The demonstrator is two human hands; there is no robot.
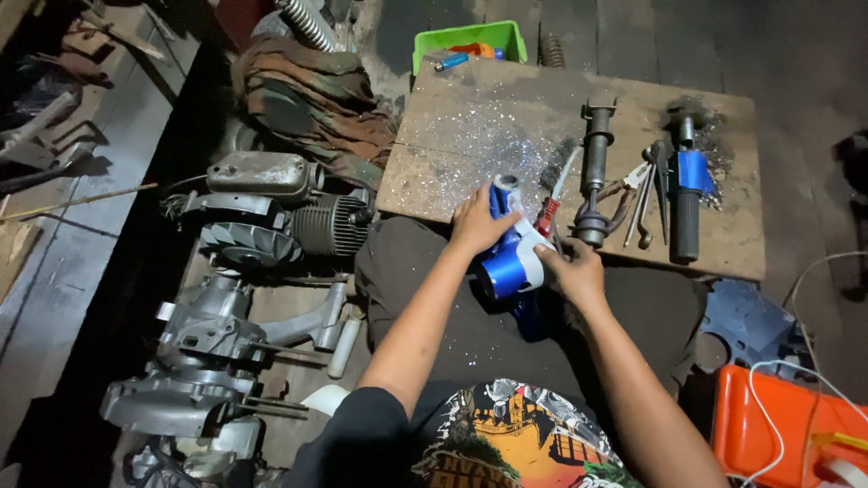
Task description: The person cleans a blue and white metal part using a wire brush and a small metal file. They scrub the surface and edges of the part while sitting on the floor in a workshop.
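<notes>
A shiny blue cylindrical part (506,269) with a white collar rests over my lap at the near edge of a wooden board (470,126). My left hand (477,222) grips its upper end. My right hand (571,269) closes on its lower right side, next to a red-handled tool (547,215) lying on the board. Metal filings glitter on the board and on my dark trousers around the part.
On the board lie a dark shaft (593,172), pliers (633,190) and a blue-sleeved handle (691,185). A green tray (470,41) stands behind it. A small engine (271,217) and casings (199,361) lie at left, an orange container (787,425) at right.
</notes>
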